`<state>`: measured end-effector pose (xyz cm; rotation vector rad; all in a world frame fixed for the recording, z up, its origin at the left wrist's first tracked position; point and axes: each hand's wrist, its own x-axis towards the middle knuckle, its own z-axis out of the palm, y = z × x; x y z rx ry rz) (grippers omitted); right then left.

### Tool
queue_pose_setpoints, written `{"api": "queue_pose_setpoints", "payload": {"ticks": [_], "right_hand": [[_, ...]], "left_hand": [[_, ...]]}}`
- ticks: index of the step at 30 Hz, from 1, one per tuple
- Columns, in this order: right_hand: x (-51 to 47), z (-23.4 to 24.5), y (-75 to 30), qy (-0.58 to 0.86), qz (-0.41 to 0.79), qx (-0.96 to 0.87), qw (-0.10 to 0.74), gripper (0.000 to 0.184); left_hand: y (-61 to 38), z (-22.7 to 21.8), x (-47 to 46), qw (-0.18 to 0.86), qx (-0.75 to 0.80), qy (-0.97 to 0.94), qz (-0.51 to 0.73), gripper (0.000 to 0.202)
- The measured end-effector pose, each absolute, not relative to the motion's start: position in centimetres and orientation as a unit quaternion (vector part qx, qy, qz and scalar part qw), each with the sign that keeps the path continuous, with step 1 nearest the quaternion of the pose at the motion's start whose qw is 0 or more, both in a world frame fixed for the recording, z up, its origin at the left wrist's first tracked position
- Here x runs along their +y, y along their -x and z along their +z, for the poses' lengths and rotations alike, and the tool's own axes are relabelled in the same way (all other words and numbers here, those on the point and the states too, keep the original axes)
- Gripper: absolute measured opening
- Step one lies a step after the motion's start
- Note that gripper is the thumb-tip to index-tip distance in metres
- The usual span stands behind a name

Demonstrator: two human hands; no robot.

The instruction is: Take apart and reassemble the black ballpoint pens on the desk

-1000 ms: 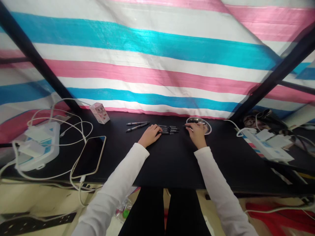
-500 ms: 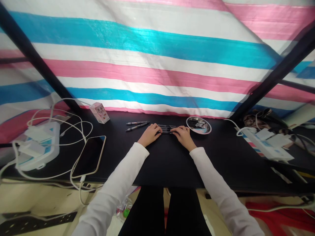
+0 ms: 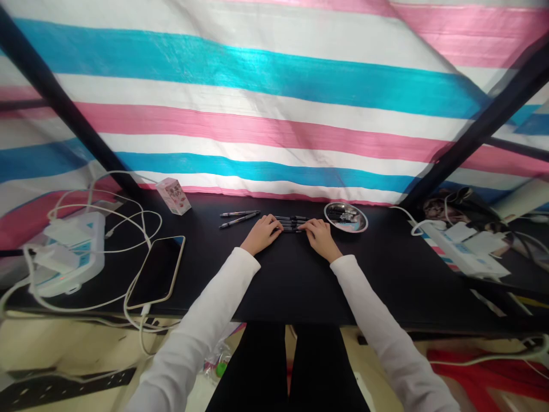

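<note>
Several dark pens (image 3: 290, 224) lie side by side on the black tabletop, between my two hands. My left hand (image 3: 261, 234) is at their left ends, its fingers curled and pressed onto them. At the right ends, my right hand (image 3: 321, 237) has its fingers bent against the pens, thumb toward the near side. The fingers partly cover the pen ends. Left of my left hand lie two separate pens (image 3: 239, 220). A round metal bowl (image 3: 363, 227) with more pens in it stands just beyond my right hand.
A small pink box (image 3: 173, 196) stands at the back left. Nearer lie a phone (image 3: 156, 272) on a cable and a white power strip (image 3: 92, 252) with tangled cords. Another power strip (image 3: 465, 252) sits at the right. A striped sheet (image 3: 274, 131) hangs behind the table (image 3: 283, 286).
Both hands stay at the ends of the pens, with only slight finger shifts. The view has shifted very slightly.
</note>
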<state>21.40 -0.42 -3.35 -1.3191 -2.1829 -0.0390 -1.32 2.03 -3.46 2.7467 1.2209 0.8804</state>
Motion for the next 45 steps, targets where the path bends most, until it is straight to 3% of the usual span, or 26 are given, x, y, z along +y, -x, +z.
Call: {"api": "queue_pose_setpoints", "payload": {"ticks": [12, 20, 39, 45], "right_hand": [[-0.4, -4.0, -21.3, 0.505, -0.024, -0.824, 0.254, 0.027], [-0.6, -3.4, -21.1, 0.520, -0.017, -0.812, 0.266, 0.028], [-0.7, -3.5, -20.7, 0.518, -0.008, -0.812, 0.267, 0.026], [-0.9, -3.0, -20.0, 0.504, 0.043, -0.796, 0.332, 0.033]], "left_hand": [[1.9, -4.4, 2.1, -0.110, 0.745, -0.613, 0.239, 0.028], [2.1, -4.7, 2.2, -0.120, 0.733, -0.608, 0.281, 0.029], [2.6, -3.5, 2.2, -0.048, 0.748, -0.613, 0.248, 0.023], [1.4, -2.1, 1.7, 0.046, 0.591, -0.725, 0.350, 0.024]]}}
